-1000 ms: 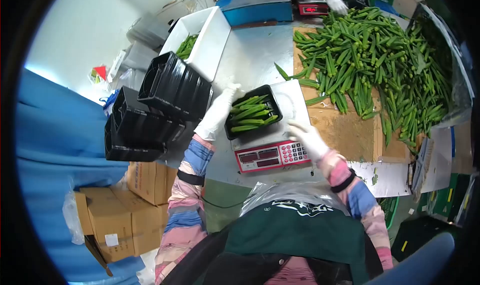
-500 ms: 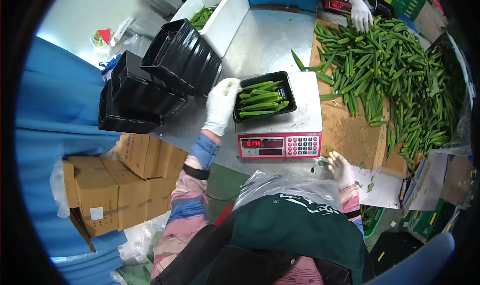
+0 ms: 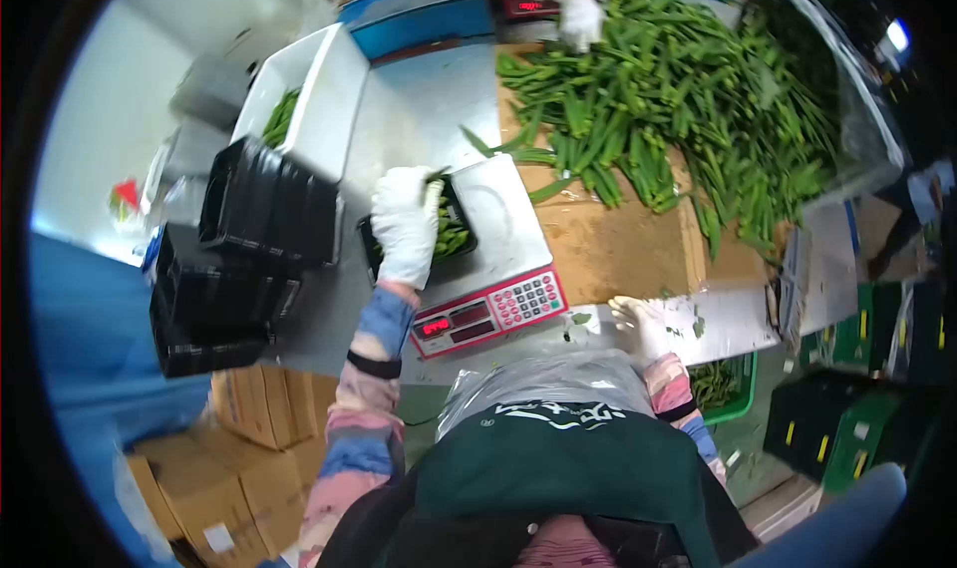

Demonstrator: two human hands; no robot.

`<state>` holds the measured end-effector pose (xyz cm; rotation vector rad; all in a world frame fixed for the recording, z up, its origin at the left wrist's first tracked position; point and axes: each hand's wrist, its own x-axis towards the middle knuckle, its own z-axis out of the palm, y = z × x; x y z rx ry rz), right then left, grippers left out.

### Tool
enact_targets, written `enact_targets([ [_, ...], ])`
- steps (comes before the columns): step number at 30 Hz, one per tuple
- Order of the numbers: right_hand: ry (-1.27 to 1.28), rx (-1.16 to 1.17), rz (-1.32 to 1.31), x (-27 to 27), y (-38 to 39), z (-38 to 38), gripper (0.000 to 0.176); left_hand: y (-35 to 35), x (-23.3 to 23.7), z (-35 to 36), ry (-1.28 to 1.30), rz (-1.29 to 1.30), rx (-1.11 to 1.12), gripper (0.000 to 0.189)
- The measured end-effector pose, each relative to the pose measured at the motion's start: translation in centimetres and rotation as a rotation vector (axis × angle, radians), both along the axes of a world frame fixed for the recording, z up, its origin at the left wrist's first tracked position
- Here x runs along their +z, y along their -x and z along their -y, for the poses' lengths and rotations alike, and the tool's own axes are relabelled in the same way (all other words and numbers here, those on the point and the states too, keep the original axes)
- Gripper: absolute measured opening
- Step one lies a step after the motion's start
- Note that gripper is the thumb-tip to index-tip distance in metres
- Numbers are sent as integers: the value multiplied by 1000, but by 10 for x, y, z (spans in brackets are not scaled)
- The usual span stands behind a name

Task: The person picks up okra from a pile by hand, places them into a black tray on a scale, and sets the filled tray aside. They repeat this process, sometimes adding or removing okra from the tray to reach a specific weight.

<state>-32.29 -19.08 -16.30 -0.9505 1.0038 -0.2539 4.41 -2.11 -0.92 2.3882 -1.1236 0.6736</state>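
My left hand [image 3: 404, 227], in a white glove, reaches down into a black tray [image 3: 461, 212] of green okra [image 3: 452, 237]. Its fingers are curled closed over the pods, and one dark tip pokes out by the fingertips; the palm side is hidden. The tray sits on the metal plate of a red-and-white scale [image 3: 498, 314], whose red digits are lit but blurred. My right hand [image 3: 643, 329], also gloved, holds nothing; its fingers are spread at the table's front edge, right of the scale.
A large okra heap [image 3: 678, 99] covers cardboard [image 3: 618, 249] on the right. Stacked black trays [image 3: 269, 204] stand left, near a white box [image 3: 324, 94] with okra. Another person's gloved hand [image 3: 580, 17] touches the heap's far side. Cardboard boxes [image 3: 204, 488] sit below left.
The view has turned and shifted right. My left hand has gone from the tray's left rim to over the okra inside. The scale's reading has changed. My right hand stays near the table edge.
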Motion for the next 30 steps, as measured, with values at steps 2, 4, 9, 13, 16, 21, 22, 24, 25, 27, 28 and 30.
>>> enact_targets([
  [2, 55, 148, 23, 6, -2, -6, 30, 72, 42, 44, 623, -939, -317, 16],
  [4, 81, 145, 18, 6, -16, -13, 28, 127, 73, 67, 426, -1184, -594, 23],
  [9, 98, 218, 8, 5, -26, -3, 24, 221, 83, 87, 82, -1665, -1088, 45],
  [13, 527, 21, -92, -24, 1, 59, 23, 205, 48, 63, -159, -1192, -948, 39],
  [16, 988, -293, -357, -48, 18, 136, 29, 189, 15, 27, -193, -1193, -708, 35],
  [21, 1081, -205, -918, -43, 21, 204, 49, 183, -14, -12, 100, -1603, -341, 33],
  [22, 1028, -164, -921, -46, 23, 211, 49, 184, -13, -14, 127, -1598, -300, 32],
  [24, 962, -123, -889, -52, 30, 221, 46, 187, -13, -13, 184, -1550, -242, 31],
  [25, 966, -134, -885, -54, 32, 227, 43, 188, -14, -12, 163, -1511, -264, 30],
  [27, 945, -224, -678, -77, 47, 236, 37, 190, -14, -11, 141, -1431, -258, 28],
  [28, 806, -312, -441, -86, 53, 234, 34, 193, -12, -8, 165, -1445, -269, 25],
  [30, 532, -268, -206, -42, 42, 194, 30, 196, -20, -6, 119, -1472, -276, 28],
])
